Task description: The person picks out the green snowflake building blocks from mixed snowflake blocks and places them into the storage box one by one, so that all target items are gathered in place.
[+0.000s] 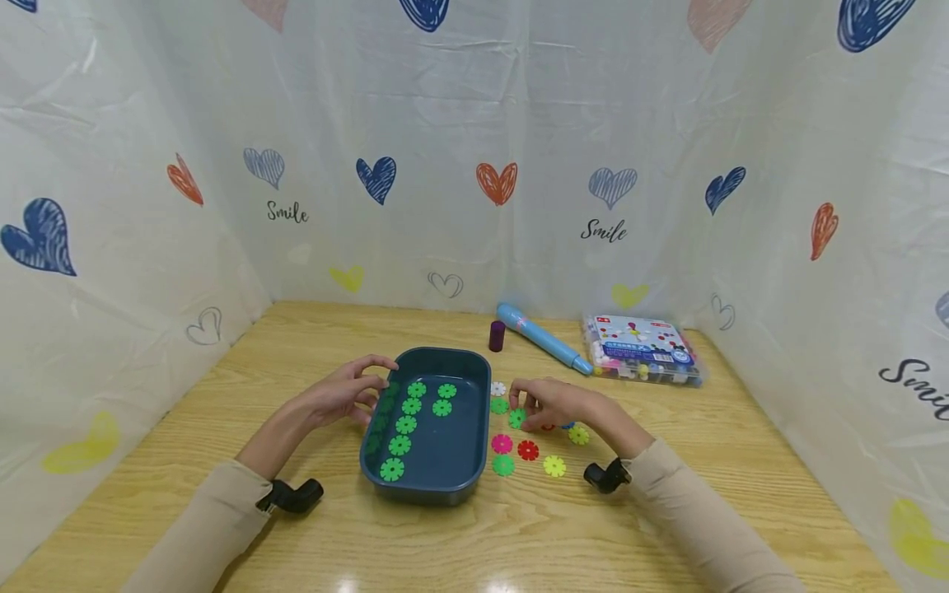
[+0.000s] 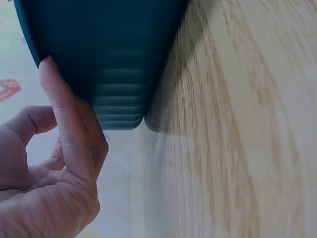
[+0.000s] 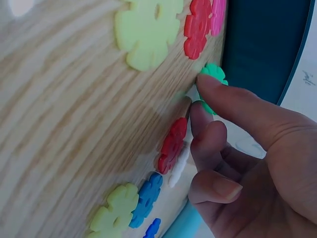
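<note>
A dark blue tray (image 1: 474,486) holds several green flower-shaped discs (image 1: 405,424), five in a column along its left and two to the right of it. At the tray's left rim my left hand (image 1: 348,391) rests, with one nearly straight finger touching the rim (image 2: 29,44) in the left wrist view; its other fingers are bent. Just right of the tray, my right hand (image 1: 552,402) pinches a green flower disc (image 3: 214,72) between thumb and index finger. The thumb hides the middle of that disc.
Loose discs lie around the right hand: pink (image 1: 502,444), red (image 1: 528,450), yellow (image 1: 554,466), white (image 1: 498,388), blue (image 3: 147,201) and other green ones (image 1: 503,465). Behind them are a purple cylinder (image 1: 497,336), a light blue tube (image 1: 544,339) and a clear box of beads (image 1: 643,349).
</note>
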`<state>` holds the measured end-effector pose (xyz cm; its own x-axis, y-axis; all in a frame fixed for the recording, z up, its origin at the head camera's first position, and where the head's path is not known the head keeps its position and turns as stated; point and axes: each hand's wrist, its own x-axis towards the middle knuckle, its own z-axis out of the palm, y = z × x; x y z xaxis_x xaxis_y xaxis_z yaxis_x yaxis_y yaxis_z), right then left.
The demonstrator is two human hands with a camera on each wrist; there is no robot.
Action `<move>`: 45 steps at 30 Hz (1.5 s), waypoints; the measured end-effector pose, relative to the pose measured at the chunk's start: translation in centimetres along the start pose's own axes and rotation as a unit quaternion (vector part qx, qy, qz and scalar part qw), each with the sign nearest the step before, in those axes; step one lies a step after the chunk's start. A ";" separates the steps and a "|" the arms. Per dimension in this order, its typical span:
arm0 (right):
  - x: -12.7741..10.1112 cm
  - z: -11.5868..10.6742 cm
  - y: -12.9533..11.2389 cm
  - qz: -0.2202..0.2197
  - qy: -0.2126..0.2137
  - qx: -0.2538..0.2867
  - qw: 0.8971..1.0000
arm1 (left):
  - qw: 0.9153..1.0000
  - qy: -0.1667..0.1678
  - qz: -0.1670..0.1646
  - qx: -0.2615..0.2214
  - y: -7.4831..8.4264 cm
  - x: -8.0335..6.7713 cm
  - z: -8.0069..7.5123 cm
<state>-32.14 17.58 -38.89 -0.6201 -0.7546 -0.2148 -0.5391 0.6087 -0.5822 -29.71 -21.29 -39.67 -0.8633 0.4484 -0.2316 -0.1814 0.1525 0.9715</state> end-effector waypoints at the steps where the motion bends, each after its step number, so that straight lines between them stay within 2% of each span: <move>1: 0.0 0.0 0.0 -0.005 0.001 0.000 1.000 | 1.000 0.000 0.000 0.000 0.0 0.0 0.0; 10: -0.4 0.4 0.5 -0.044 0.018 -0.014 0.999 | 1.000 0.001 0.001 0.001 0.0 0.2 0.1; 20: -0.8 0.1 0.9 -0.075 0.036 0.003 0.997 | 1.000 -0.005 0.004 -0.002 0.3 0.2 0.3; 28: -0.9 -0.2 0.9 -0.078 0.069 -0.020 0.994 | 1.000 0.003 -0.001 0.003 0.2 0.2 0.2; 37: -1.0 -1.7 0.8 -0.090 0.144 -0.059 0.984 | 1.000 0.007 0.000 0.006 0.0 -0.1 0.3; 41: -0.9 -2.5 0.3 -0.087 0.141 -0.041 0.985 | 1.000 0.001 0.005 0.003 -0.1 -0.2 0.1; 45: -0.8 -3.3 -0.3 -0.073 0.128 -0.046 0.988 | 1.000 -0.006 0.009 -0.005 -0.2 -0.1 0.0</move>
<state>-33.38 18.82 -35.94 -0.6492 -0.7564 0.0796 -0.6762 0.5260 -0.5158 -29.55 -21.34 -39.83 -0.8609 0.4616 -0.2139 -0.1699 0.1355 0.9761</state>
